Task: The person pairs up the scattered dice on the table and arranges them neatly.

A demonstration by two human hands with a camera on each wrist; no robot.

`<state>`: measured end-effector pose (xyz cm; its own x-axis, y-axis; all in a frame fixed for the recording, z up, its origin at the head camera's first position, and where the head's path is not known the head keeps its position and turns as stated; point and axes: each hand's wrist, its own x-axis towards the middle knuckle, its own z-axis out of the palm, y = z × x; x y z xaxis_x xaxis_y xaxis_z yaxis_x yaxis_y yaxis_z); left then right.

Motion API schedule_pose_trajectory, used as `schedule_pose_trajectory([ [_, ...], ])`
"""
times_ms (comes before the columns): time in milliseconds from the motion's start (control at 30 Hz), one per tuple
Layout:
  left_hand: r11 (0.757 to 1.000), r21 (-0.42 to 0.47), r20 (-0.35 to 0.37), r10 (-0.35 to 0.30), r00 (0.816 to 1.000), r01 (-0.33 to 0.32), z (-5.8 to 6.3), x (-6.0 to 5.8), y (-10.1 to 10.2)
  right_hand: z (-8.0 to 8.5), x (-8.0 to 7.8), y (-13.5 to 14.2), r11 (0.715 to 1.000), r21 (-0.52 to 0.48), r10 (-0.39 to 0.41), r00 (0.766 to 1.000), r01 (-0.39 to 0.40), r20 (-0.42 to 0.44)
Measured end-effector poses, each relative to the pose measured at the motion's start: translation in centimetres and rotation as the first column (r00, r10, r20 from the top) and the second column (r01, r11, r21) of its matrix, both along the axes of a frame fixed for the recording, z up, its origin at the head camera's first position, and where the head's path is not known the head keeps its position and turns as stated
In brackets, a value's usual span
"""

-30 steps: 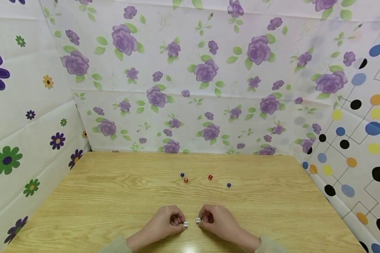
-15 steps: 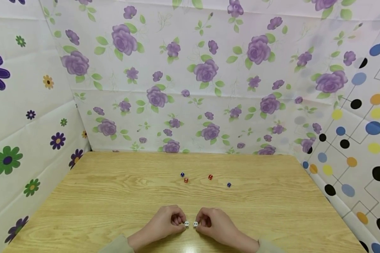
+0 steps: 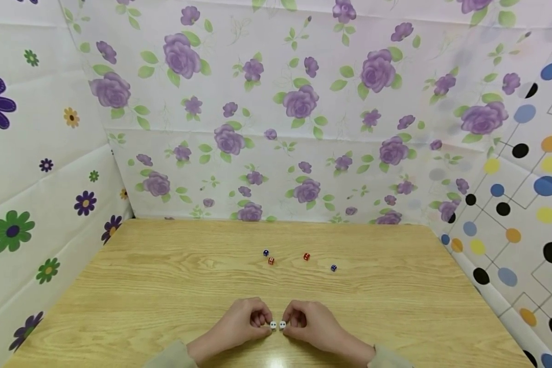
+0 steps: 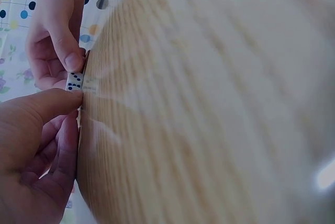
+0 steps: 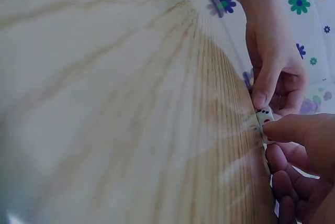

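Note:
Near the table's front, my left hand (image 3: 243, 322) pinches a white die (image 3: 273, 325) between thumb and finger. Facing it, my right hand (image 3: 314, 324) pinches a second white die (image 3: 282, 324). Two black dots show on the side of each die seen from the head. The pair lie side by side on the wood with a very narrow gap in the head view. In the left wrist view, the dice (image 4: 75, 80) show between both thumbs; in the right wrist view, the thumb partly covers the white dice (image 5: 266, 115).
Farther back on the table (image 3: 188, 276) lie a blue die (image 3: 266, 253) and a red die (image 3: 271, 260) close together. To their right are another red die (image 3: 306, 256) and another blue die (image 3: 334, 268). Patterned cloths hang behind and at both sides.
The right hand has slid its white die left and slightly toward the front, narrowing the gap to the other. The left hand has shifted a little right. The coloured dice have stayed put.

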<state>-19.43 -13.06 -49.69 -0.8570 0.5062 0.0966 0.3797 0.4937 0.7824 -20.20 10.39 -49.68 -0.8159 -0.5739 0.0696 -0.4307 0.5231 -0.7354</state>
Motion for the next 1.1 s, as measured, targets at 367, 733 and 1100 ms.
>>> schedule_pose_trajectory([
  [367,1.000,-0.013,-0.008,0.008,1.000,-0.008,0.02,-0.01,0.18,-0.26,-0.06,-0.06,1.000,-0.009,-0.004,1.000,0.005,0.028],
  [733,1.000,-0.013,-0.013,0.000,1.000,-0.001,0.03,0.03,0.19,-0.13,0.11,-0.16,1.000,-0.010,-0.006,1.000,0.006,0.023],
  [1100,1.000,-0.028,-0.018,0.005,1.000,-0.006,-0.16,-0.12,0.22,-0.01,0.25,-0.13,1.000,-0.013,-0.006,1.000,0.007,0.024],
])
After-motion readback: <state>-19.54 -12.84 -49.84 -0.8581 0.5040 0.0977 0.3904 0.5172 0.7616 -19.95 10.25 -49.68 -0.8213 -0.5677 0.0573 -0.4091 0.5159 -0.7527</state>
